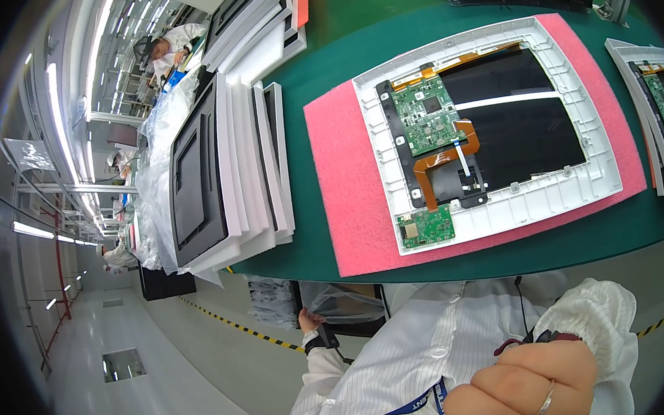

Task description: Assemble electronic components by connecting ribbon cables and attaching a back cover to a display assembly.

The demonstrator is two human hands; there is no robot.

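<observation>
My right hand (522, 394), with a ring on one finger, is raised close in front of my body at the lower right. Its fingers are curled into a fist; what they hold, if anything, is hidden. Low at my side, my left hand (311, 319) is beside a clear plastic sheet (341, 302) below the table edge; its fingers are too small to read. On the table a white-framed display panel (590, 159) lies back side up on a pink foam sheet (333, 169). It bears a green circuit board (427, 114), a smaller green board (427, 227) and an orange ribbon cable (423, 176).
Dark-framed panels with white foam sheets (232, 163) stand stacked at the left of the green table (306, 255). Another opened panel (661, 113) lies at the right edge. Crumpled plastic wrap (159, 174) and co-workers (170, 49) are farther left.
</observation>
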